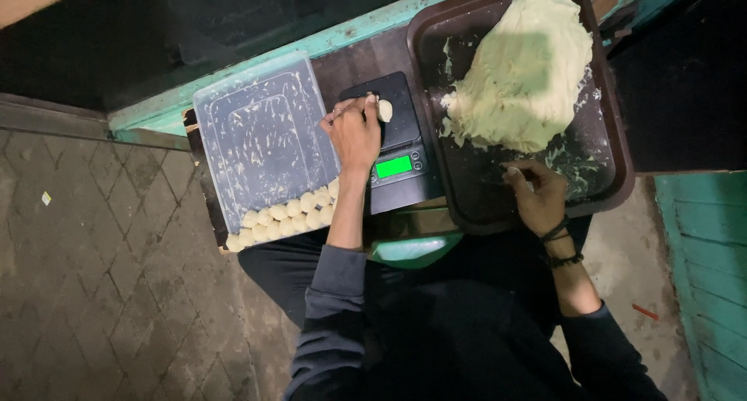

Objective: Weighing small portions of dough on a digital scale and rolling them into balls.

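Two hands work apart here: the left hand (354,130) pinches a small pale lump of dough (384,110) at its fingertips, right over the platform of the flat black digital scale (393,140) whose green display is lit, a placing that looks meant for weighing; whether the lump touches the platform I cannot tell. The lump is a short oval, its long axis running roughly away from the person. The right hand (535,192) rests curled on the dark brown rectangular tray (615,129), fingers bent inward near scraps, just beside the large cream dough mass (521,66). Left of the scale, a clear plastic rectangular container (261,129) holds rows of small dough balls (288,214) packed along its near edge, all on the dark table (366,55).
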